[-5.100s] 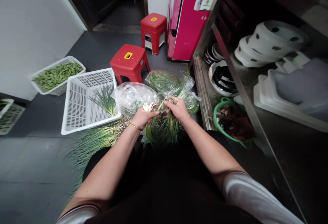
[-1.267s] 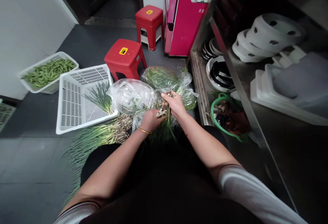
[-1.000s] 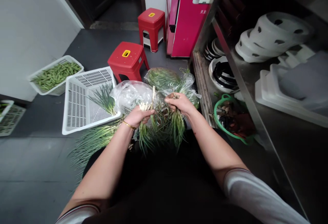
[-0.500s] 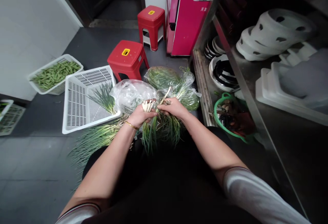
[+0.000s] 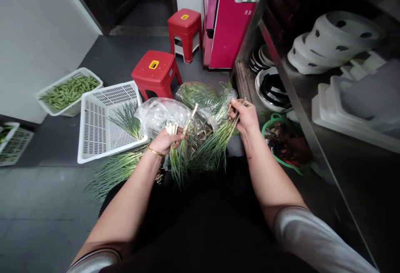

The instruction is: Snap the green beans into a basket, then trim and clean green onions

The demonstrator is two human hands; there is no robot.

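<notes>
Head view: I note a single scallion stalk point(image 5: 191, 117) rising at the left hand's point(image 5: 164, 140) fingertips, right of the white slotted crate point(image 5: 93, 119), its long axis tilting up and away from the crate; the left hand is nearer, thumb closed over a white-ended scallion bunch point(image 5: 171, 130). Farther from the crate, the right hand point(image 5: 245, 117), forearm extended, grips an uncleaned-looking scallion bunch point(image 5: 215, 143), leaves slanting down crateward.

Dim, cool light leaves the floor point(image 5: 46, 189) muted and the doorway point(image 5: 145, 11) sunk in shadow. Glare flecks the clear plastic bag point(image 5: 158, 110). Green stalks point(image 5: 218, 142) look fairly sharp; the right sleeve point(image 5: 308, 227) softens and stretches outward.
</notes>
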